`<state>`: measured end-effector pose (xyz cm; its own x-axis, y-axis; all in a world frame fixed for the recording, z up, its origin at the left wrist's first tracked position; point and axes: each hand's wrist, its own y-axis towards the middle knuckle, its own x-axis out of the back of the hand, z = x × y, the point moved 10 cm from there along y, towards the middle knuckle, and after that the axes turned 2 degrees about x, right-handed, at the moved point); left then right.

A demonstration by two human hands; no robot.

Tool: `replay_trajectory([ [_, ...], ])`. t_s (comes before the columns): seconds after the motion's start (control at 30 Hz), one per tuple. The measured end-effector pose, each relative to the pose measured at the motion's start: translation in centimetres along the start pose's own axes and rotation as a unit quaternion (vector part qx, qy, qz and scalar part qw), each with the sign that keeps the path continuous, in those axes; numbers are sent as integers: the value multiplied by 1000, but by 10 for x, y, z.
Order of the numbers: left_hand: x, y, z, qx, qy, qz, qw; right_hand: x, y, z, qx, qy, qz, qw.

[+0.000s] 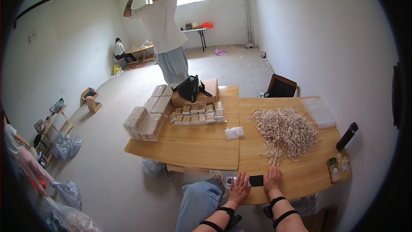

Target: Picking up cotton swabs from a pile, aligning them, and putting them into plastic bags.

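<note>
My left hand [240, 187] lies palm down at the table's near edge, fingers stretched over a greyish, shiny flat thing [228, 180] that it partly covers. Just to its right is a flat black rectangle [256, 181], between my two hands. My right hand [272, 179] rests palm down on the wood by that rectangle's right end, its fingers forward and nothing visible in them. Beyond it spreads a big heap of what look like cotton swabs [285, 133]. A small clear plastic bundle [234, 133] lies left of the heap.
Stacked wrapped blocks [143, 122], rows of small packs [199, 114] and a cardboard box [210, 87] under a black bag [189, 89] fill the table's far left. On the right are a phone [333, 169] and black cylinder [347, 136]. A person [161, 25] stands beyond the table.
</note>
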<state>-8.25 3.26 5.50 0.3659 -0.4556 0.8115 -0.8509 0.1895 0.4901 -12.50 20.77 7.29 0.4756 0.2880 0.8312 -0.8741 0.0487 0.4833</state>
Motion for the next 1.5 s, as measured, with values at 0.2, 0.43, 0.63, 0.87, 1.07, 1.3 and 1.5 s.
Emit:
replay_trajectory([
  [0.2,-6,0,1,15,6,38,999,-3,0,-3,-13,7,17,1000],
  [0.43,-6,-1,1,9,11,30,999,-1,-1,-1,0,-1,0,1000],
  [0.63,-7,-1,2,7,19,30,999,-2,-1,-3,-2,-16,-8,1000],
  [0.87,-5,-1,1,5,21,24,999,-6,-2,-6,-13,-3,7,1000],
  [1.07,-6,-1,2,10,9,26,1000,-3,-1,-2,1,-9,-5,1000],
  [1.3,-3,-2,0,3,-1,16,1000,-2,-4,-3,6,-25,-21,999],
  [1.5,-5,-4,2,3,-12,16,1000,-8,-3,-5,-18,2,22,1000],
])
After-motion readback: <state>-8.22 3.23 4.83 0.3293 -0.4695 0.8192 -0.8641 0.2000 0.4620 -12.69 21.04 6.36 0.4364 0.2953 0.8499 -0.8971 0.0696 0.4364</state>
